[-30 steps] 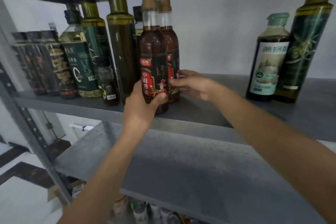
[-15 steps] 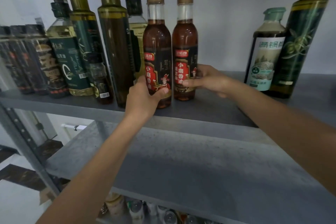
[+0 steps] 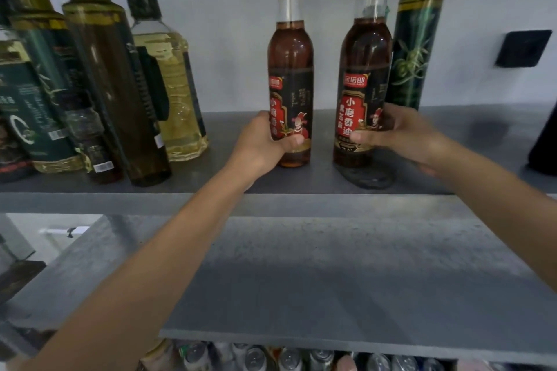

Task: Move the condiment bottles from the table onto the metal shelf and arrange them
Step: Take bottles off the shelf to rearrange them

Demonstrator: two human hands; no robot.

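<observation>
Two matching sesame oil bottles with brown caps and red-and-black labels stand upright on the grey metal shelf [image 3: 229, 187]. My left hand [image 3: 262, 144] wraps around the lower part of the left sesame oil bottle [image 3: 291, 66]. My right hand [image 3: 401, 135] grips the right sesame oil bottle [image 3: 366, 69] near its base. That bottle's bottom looks slightly above the shelf, over a dark shadow. A gap separates the two bottles.
A tall green olive oil bottle [image 3: 417, 39] stands right behind the right bottle. To the left are a yellow oil bottle [image 3: 168, 78], a tall dark bottle [image 3: 111, 78] and several green-labelled bottles. A lower shelf [image 3: 331, 280] lies beneath, with cans below it.
The two sesame oil bottles were one behind the other; now they stand side by side and further apart. My right hand has carried its bottle rightward, toward the olive oil bottle.
</observation>
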